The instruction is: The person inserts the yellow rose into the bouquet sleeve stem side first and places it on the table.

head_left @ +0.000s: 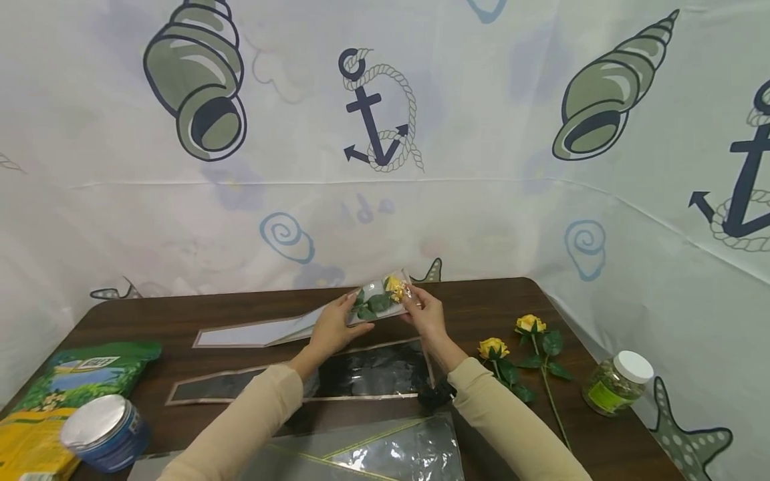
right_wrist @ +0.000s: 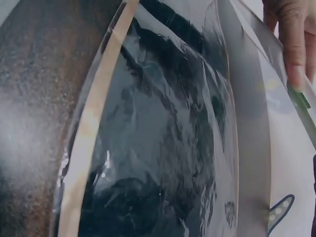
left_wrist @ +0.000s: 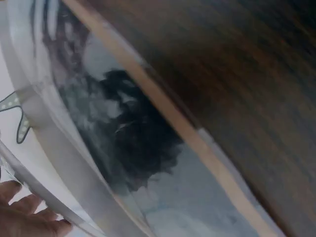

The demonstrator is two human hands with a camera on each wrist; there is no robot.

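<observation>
Both hands hold up one end of a long, clear-fronted flower sleeve (head_left: 291, 327) with a white back and thin pinkish edges. A yellow rose (head_left: 394, 287) with green leaves lies at its raised end; whether it is fully inside cannot be seen. My left hand (head_left: 333, 327) grips the lower edge by the leaves, its thumb stretched along the sleeve. At the bloom end, my right hand (head_left: 428, 314) pinches the sleeve's right edge. Beneath them a second clear sleeve (head_left: 373, 371) with a tan border lies flat, also large in the right wrist view (right_wrist: 148, 128).
Two more yellow roses (head_left: 529, 325) (head_left: 493, 349) and a white-lidded jar (head_left: 618, 384) stand or lie at the right. On the left are a blue tub (head_left: 105, 434) and a green-yellow bag (head_left: 90, 377). Grey plastic wrapping (head_left: 385, 447) covers the front of the table.
</observation>
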